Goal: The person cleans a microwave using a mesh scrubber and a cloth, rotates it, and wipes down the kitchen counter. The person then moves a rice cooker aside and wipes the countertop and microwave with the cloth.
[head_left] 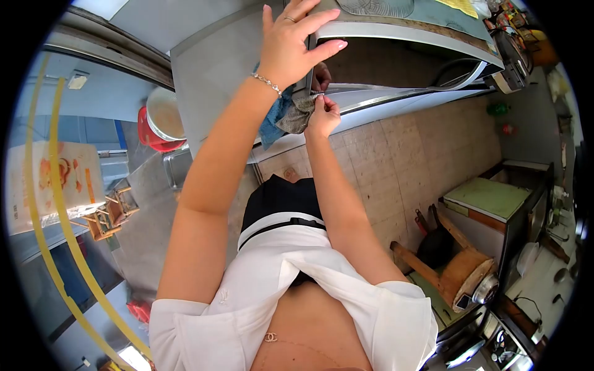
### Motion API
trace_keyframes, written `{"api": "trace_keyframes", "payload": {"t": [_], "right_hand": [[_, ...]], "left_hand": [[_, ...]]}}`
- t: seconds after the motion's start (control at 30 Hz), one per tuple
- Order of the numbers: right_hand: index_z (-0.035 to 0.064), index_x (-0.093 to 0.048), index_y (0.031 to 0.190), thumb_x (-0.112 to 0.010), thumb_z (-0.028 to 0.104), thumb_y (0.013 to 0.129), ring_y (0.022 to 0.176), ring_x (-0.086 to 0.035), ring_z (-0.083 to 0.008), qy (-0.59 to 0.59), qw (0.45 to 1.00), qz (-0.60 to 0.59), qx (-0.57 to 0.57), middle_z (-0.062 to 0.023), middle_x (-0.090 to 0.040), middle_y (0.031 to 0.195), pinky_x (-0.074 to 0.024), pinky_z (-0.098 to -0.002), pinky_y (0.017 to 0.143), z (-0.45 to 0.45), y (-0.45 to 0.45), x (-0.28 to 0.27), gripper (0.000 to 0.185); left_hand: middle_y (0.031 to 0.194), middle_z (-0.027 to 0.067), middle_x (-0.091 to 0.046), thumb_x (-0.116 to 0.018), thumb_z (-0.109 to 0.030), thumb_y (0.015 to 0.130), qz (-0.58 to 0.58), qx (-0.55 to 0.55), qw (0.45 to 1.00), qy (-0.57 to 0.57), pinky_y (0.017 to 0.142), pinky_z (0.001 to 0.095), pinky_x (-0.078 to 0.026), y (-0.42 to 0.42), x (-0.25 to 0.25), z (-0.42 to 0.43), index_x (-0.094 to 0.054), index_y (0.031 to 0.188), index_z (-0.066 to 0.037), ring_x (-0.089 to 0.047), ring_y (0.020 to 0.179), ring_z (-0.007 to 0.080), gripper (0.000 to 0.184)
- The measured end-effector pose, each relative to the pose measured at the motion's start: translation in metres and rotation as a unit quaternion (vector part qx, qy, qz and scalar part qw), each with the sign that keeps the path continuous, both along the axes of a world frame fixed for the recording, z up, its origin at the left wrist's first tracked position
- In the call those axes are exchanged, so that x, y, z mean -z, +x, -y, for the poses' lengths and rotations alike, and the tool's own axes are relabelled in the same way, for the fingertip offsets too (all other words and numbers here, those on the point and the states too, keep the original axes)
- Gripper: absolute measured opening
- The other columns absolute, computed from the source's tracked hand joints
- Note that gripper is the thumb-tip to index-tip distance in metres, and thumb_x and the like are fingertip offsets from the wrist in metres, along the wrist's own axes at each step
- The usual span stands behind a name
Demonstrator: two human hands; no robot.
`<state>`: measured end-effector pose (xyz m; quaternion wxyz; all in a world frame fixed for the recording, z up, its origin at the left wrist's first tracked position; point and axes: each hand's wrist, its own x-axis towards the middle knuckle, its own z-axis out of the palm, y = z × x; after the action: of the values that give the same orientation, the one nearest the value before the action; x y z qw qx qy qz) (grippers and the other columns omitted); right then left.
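My left hand, fingers spread, rests at the upper left corner of a metal-edged cabinet with a dark glossy front. Below it, my right hand is closed in a pinch at the corner of a grey cloth. That cloth hangs by the cabinet's lower left edge, over a blue cloth. A reflection of fingers shows in the dark front, just above my right hand. The exact spot between my right fingertips is too small to see clearly.
A grey panel stands left of the cabinet. Further left are a white bucket in a red basin and a printed box. On the right, a wooden stool stands beside a green-topped cabinet on the tiled floor.
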<state>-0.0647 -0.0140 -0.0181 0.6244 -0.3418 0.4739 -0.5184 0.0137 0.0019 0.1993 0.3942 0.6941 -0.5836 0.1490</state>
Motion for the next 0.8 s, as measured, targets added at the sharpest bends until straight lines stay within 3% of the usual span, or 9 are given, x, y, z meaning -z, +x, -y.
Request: {"api": "trace_keyframes", "payload": {"t": [0.07,0.43,0.53,0.63,0.8], "right_hand": [[-0.0019,-0.057,0.08,-0.064,0.007,0.08,0.069,-0.051,-0.0118,-0.015,0.999,-0.038,-0.003,-0.0058,-0.058,0.077,-0.0437,-0.0243,0.064,-0.004,0.0,-0.006,0.012],[-0.0012,-0.056,0.081,-0.062,0.005,0.079,0.069,-0.051,-0.0094,-0.002,0.999,0.042,-0.004,-0.0039,-0.058,0.076,-0.0427,-0.0216,0.064,-0.012,0.0,-0.007,0.009],[-0.0015,-0.057,0.08,-0.062,0.005,0.078,0.067,-0.051,-0.0088,0.019,0.999,0.042,-0.012,-0.0032,-0.058,0.075,-0.0426,-0.022,0.062,-0.008,-0.001,-0.008,0.009],[-0.0018,-0.057,0.08,-0.063,0.006,0.077,0.065,-0.05,-0.0086,-0.026,0.999,0.014,-0.011,-0.003,-0.057,0.073,-0.0422,-0.0223,0.06,-0.008,0.001,-0.014,0.01],[-0.0013,-0.057,0.078,-0.063,0.007,0.077,0.064,-0.049,-0.0085,-0.003,1.0,0.028,-0.003,-0.003,-0.057,0.072,-0.042,-0.0221,0.061,-0.003,-0.001,-0.007,0.01]], "left_hand": [[0.127,0.0121,-0.048,-0.071,-0.031,0.07,-0.006,0.003,1.0,-0.015,0.101,0.059,-0.016,0.0,0.0,0.0,-0.061,0.109,-0.012,-0.038,0.122,0.033,0.045],[0.127,0.0131,-0.047,-0.072,-0.027,0.068,-0.011,0.009,1.0,-0.017,0.101,0.0577,-0.017,0.001,0.002,0.003,-0.061,0.109,-0.011,-0.038,0.123,0.034,0.045],[0.129,0.0091,-0.048,-0.072,-0.031,0.07,0.012,0.026,0.999,-0.037,0.1,0.0554,-0.013,0.009,0.013,0.008,-0.061,0.11,-0.016,-0.038,0.124,0.0303,0.045],[0.126,0.0083,-0.05,-0.072,-0.04,0.067,-0.004,0.027,0.998,-0.055,0.098,0.0626,-0.01,0.011,0.018,0.012,-0.064,0.105,-0.02,-0.038,0.123,0.0307,0.044],[0.129,0.0088,-0.048,-0.073,-0.03,0.068,0.015,0.018,0.999,-0.045,0.098,0.0549,-0.015,0.01,0.012,0.013,-0.061,0.11,-0.016,-0.038,0.124,0.0306,0.046]]}}
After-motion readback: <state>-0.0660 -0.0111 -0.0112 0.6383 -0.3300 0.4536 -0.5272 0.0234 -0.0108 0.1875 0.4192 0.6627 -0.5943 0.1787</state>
